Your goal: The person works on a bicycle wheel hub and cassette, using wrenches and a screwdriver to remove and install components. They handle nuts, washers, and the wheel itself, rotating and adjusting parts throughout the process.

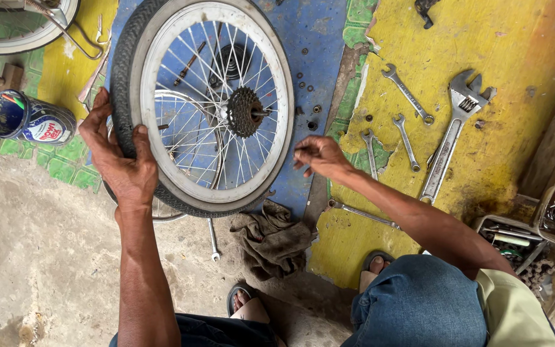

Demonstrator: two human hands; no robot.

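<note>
Knees [419, 302] foreground; left hand [120, 160] clasps the tyred wheel [210, 106], right hand [319, 154] fingertips pinched together, loose nuts [303, 80] still unfitted.

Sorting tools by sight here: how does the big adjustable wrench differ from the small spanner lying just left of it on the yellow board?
The adjustable wrench is far longer and thicker than the small spanner. The adjustable wrench has one wide jaw with a thumb screw; the small spanner has a slim head at each end. The wrench leans right at the top, the spanner left. Both are bare silver metal, lying flat on the yellow board, untouched by either hand.
</note>
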